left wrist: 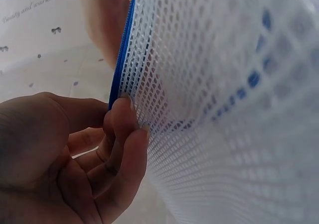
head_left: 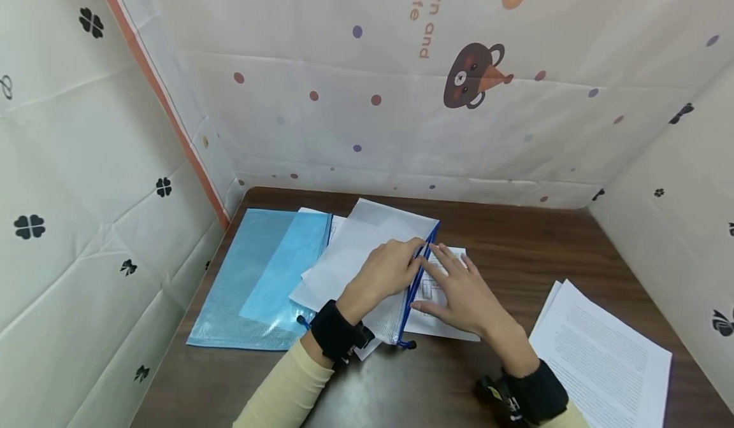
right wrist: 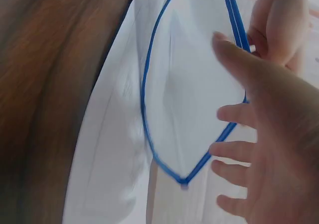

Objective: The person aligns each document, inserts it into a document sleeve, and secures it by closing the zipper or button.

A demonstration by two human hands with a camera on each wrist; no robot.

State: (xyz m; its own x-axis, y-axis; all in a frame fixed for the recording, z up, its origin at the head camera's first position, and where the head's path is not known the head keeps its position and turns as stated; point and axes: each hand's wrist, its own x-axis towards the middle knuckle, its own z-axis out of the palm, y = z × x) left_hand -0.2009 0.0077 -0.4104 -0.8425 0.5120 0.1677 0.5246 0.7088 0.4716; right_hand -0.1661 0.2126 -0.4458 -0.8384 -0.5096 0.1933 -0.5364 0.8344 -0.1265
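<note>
A white mesh zipper pouch (head_left: 373, 224) lies tilted over some paper in the middle of the table, its mouth facing right. In the right wrist view the blue zipper edges (right wrist: 144, 99) stand apart, and the pouch gapes. My left hand (head_left: 388, 267) pinches one zipper edge between thumb and fingers; the mesh (left wrist: 189, 69) fills much of the left wrist view. Beside the mouth, my right hand (head_left: 463, 295) is spread, fingers fairly straight, holding nothing. Whether its fingertips touch the zipper edge I cannot tell. A printed sheet (head_left: 444, 327) shows from under the pouch.
A blue mesh zipper pouch (head_left: 223, 288) lies flat at the left of the brown table (head_left: 516, 237). At the right front sits a stack of printed papers (head_left: 602, 358). Patterned cloth walls (head_left: 401, 128) enclose the table at the back and sides.
</note>
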